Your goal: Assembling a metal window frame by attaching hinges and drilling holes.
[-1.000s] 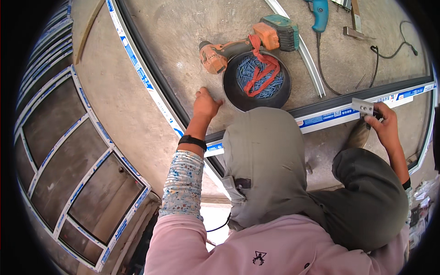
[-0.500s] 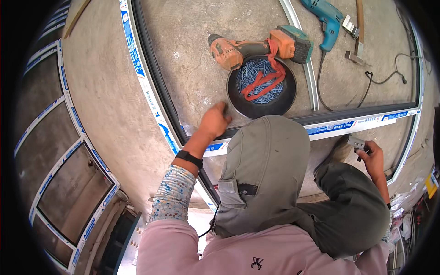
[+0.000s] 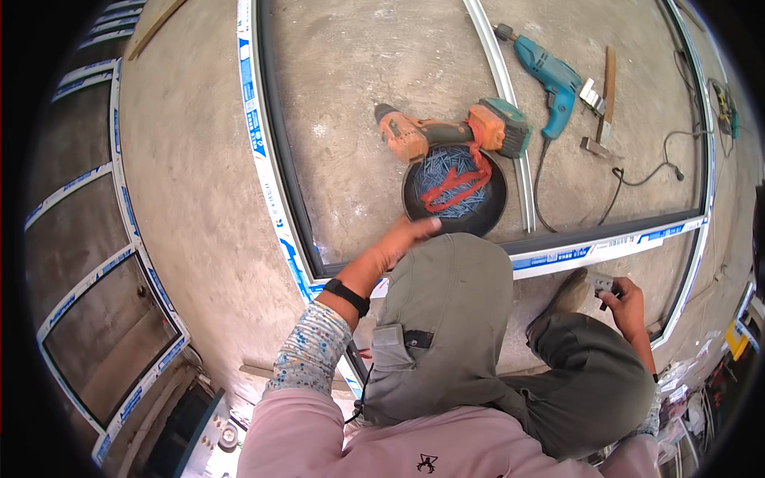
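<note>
My left hand (image 3: 408, 239) reaches to the near left rim of a black bowl (image 3: 498, 209), its thumb at the edge; my raised knee hides most of the other fingers. Blue screws (image 3: 438, 171) fill the bowl, and a red cloth strip (image 3: 450, 189) lies over them. An orange cordless drill (image 3: 406, 137) with a green-and-black battery rests across the far rim, the strip tied to it. At the right, beside my shoe (image 3: 562, 293), my right hand (image 3: 625, 304) is closed on a small silver metal bracket (image 3: 599, 284) with holes in it.
A large white-and-black window frame (image 3: 574, 259) surrounds the bowl on the concrete floor. Beyond a loose white metal strip (image 3: 500, 76) lie a teal corded drill (image 3: 550, 72), metal pieces (image 3: 592, 97) and a hammer (image 3: 609, 99). More frames (image 3: 119, 167) stand at the left.
My left hand has moved right, from the floor beside the bowl to its rim. The view has shifted, so the floor things appear lower. My right hand still holds the bracket.
</note>
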Tool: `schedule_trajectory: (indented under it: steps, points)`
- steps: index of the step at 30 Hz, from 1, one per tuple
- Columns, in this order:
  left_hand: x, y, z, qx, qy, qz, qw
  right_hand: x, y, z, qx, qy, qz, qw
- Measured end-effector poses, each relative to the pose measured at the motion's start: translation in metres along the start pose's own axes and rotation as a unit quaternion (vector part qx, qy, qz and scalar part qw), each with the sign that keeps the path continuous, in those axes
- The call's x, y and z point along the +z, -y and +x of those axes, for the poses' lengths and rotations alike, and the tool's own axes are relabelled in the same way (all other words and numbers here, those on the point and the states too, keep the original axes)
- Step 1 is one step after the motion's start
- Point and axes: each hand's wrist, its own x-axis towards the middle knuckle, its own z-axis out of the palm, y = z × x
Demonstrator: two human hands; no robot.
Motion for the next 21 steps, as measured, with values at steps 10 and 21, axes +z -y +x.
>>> schedule_trajectory:
  steps: [10,21]
  points:
    - [-0.007,-0.087,0.058,0.089,-0.076,0.111,0.987,0.001,0.011,0.004,-0.018,0.014,0.045,0.999]
    - [-0.139,-0.047,-0.026,0.157,-0.223,-0.053,0.961,0.005,-0.008,-0.002,0.007,0.016,0.071,0.997]
